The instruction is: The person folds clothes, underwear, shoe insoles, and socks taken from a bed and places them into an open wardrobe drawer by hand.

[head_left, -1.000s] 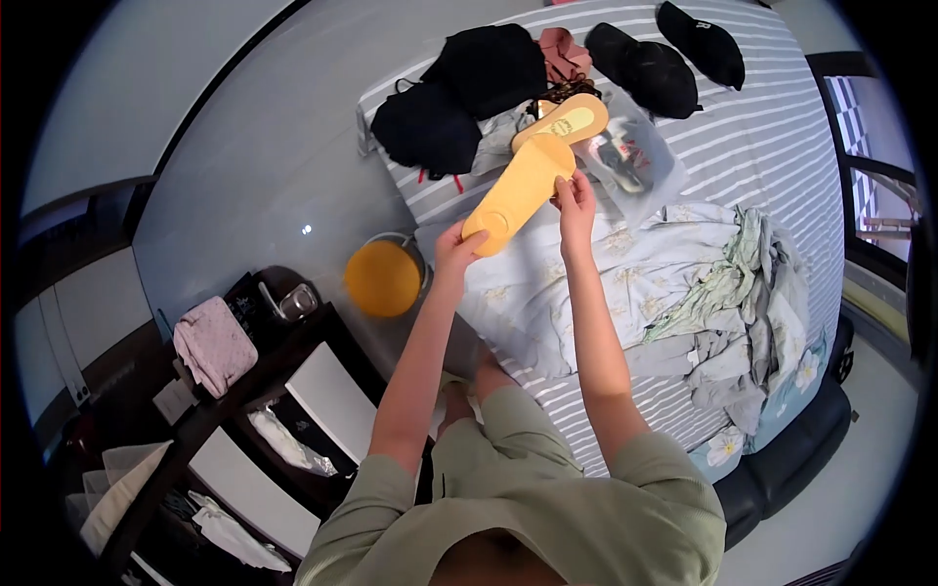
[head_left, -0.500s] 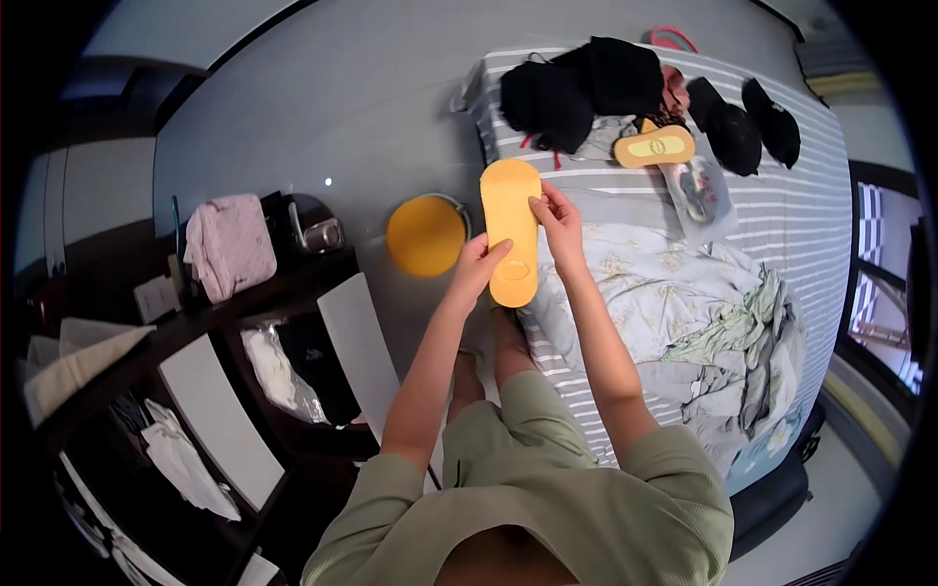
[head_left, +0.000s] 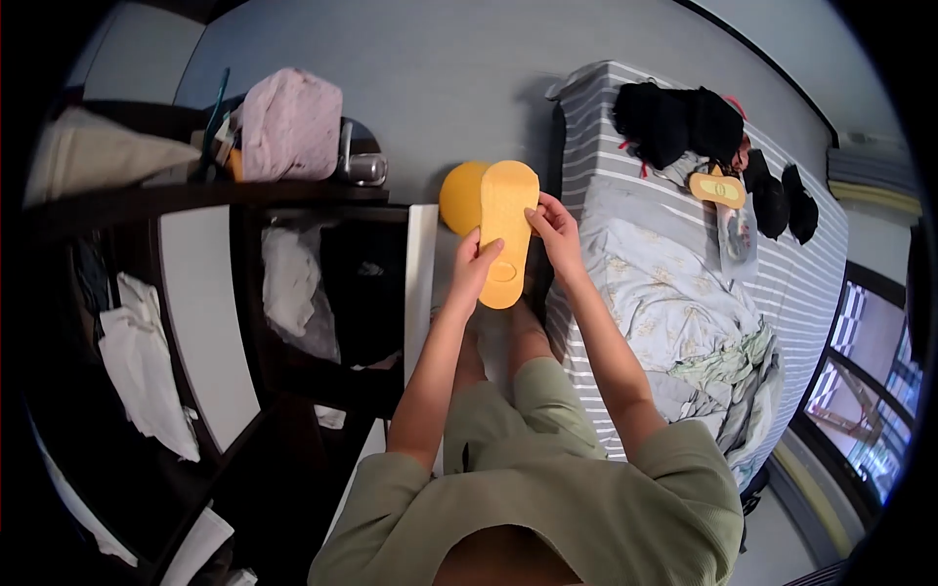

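Yellow and shaped like a shoe sole, the pad [head_left: 508, 230] is held up before the person's body, over the gap between the bed [head_left: 579, 146] and the dark cabinet [head_left: 137, 194], its broader end pointing away and an oval ring marking the nearer end. The left hand [head_left: 473, 272] grips its left edge low down, thumb laid on the upper face; the right hand [head_left: 555, 234] pinches the opposite edge higher up, its thumb and fingers drawn together. Just past the pad, and partly hidden by it, a round yellow object [head_left: 459, 198] stands on the floor.

From where I stand, a second pad [head_left: 715, 188] with a paler printed panel lies on the striped bed, near black clothing [head_left: 674, 127], a clear bag [head_left: 738, 244] and two dark caps [head_left: 771, 207]. Closer to the person, a pale blanket [head_left: 650, 293] is spread, rumpled. Over on the cabinet sit a pink cloth-covered object [head_left: 291, 125] and a metal container [head_left: 367, 169].
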The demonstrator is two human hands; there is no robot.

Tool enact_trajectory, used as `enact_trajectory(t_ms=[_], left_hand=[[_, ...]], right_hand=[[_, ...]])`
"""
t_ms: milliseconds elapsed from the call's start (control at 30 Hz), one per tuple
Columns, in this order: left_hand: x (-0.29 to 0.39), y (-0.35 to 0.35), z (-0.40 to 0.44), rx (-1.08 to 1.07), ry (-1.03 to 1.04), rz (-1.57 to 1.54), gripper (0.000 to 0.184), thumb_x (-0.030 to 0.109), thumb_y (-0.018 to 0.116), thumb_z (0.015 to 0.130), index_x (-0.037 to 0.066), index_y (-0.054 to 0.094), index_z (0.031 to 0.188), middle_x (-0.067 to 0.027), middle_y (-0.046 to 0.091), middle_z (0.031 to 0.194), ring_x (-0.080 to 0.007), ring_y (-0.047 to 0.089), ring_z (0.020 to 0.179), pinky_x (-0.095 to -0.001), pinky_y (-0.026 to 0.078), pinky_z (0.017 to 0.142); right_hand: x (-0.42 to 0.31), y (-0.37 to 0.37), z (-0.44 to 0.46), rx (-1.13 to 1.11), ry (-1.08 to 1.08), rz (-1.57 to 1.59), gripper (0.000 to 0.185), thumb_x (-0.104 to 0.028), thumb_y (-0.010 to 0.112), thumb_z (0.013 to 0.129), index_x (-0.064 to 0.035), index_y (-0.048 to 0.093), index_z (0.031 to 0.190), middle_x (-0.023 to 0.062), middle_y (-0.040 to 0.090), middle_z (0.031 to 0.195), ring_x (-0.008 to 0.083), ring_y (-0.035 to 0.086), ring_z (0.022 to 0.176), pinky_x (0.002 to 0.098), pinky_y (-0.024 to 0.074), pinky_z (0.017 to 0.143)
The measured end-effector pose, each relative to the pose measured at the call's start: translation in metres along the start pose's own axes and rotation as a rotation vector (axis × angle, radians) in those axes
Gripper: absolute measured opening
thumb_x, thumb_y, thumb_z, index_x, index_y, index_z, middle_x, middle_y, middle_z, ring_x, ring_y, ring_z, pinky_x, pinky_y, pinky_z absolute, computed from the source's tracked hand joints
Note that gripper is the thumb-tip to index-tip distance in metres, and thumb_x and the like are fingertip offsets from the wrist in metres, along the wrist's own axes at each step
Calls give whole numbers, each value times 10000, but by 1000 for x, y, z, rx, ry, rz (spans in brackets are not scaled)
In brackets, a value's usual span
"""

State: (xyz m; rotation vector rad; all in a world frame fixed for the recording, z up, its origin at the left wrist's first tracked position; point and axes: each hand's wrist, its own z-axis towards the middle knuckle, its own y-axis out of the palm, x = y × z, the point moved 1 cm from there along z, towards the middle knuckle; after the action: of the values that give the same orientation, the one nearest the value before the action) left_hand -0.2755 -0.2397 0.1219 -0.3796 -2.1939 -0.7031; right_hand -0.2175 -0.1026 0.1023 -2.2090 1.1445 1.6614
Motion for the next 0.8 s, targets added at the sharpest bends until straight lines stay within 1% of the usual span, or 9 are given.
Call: enact_trajectory(t_ms=[200, 233, 367, 500, 533, 600, 700, 733, 800], left_hand=[[11, -67, -51, 196, 136, -184, 291, 44, 511, 838, -1, 484, 1125, -59, 569, 1031, -115, 552, 911, -243, 436, 791], [8, -80, -58, 252, 154, -233, 276, 34, 513, 834, 0, 490, 1107, -55, 569, 1024, -110, 547, 911, -237, 428, 794], [11, -122, -96, 488, 286, -359, 301, 49, 514, 826, 17, 449, 1118, -61, 533, 1046, -130, 519, 942, -260, 407, 824], [-2, -171, -125, 669, 376, -395, 317, 69, 502, 830, 26, 418, 1132, -79, 502, 1089, -169, 499, 990, -299, 382, 873], [-5, -180, -133, 717, 388, -404, 305, 67, 494, 834, 23, 420, 1127, -80, 502, 1095, -175, 502, 997, -304, 379, 884], [-13, -195, -148, 820, 387, -443, 303, 74, 472, 839, 28, 409, 1133, -93, 488, 1105, -193, 502, 993, -317, 390, 875], [-30, -219, -169, 942, 399, -548, 318, 91, 461, 843, 28, 392, 1147, -109, 481, 1108, -209, 505, 987, -336, 417, 845], [-35, -226, -175, 984, 412, -560, 322, 96, 464, 840, 26, 391, 1146, -110, 479, 1110, -212, 506, 986, -337, 419, 845], [-46, -240, -186, 1068, 437, -584, 331, 104, 471, 836, 22, 388, 1145, -113, 476, 1113, -219, 508, 984, -339, 421, 843]], right_hand=[[23, 84, -29, -143, 64, -70, 267, -91, 571, 836, -3, 529, 1084, -41, 526, 760, 28, 478, 705, 181, 403, 666], [29, 95, -36, -214, 63, -118, 256, -121, 535, 860, -19, 523, 1095, -44, 558, 813, 33, 509, 756, 198, 412, 706], [56, 146, -62, -449, 54, -153, 237, -50, 535, 838, -12, 540, 1072, -42, 543, 805, 35, 499, 756, 191, 410, 715], [80, 189, -91, -603, 227, -313, 226, -42, 545, 832, -36, 534, 1058, -47, 547, 806, 31, 506, 718, 157, 391, 619], [84, 201, -99, -644, 246, -293, 247, -38, 546, 832, -33, 520, 1078, -35, 561, 839, 31, 510, 739, 162, 398, 633], [113, 210, -106, -737, 208, -392, 246, -38, 547, 834, -28, 517, 1078, -21, 574, 874, 30, 510, 751, 167, 407, 647], [146, 225, -121, -809, 134, -515, 256, -87, 579, 809, -26, 535, 1053, 7, 572, 770, 49, 501, 660, 205, 415, 591], [149, 231, -127, -869, 212, -580, 243, -58, 544, 841, -30, 512, 1081, -23, 568, 852, 29, 509, 732, 167, 412, 637], [151, 242, -137, -945, 265, -693, 239, -110, 540, 852, -45, 513, 1080, -27, 568, 832, 32, 509, 700, 165, 408, 593]])
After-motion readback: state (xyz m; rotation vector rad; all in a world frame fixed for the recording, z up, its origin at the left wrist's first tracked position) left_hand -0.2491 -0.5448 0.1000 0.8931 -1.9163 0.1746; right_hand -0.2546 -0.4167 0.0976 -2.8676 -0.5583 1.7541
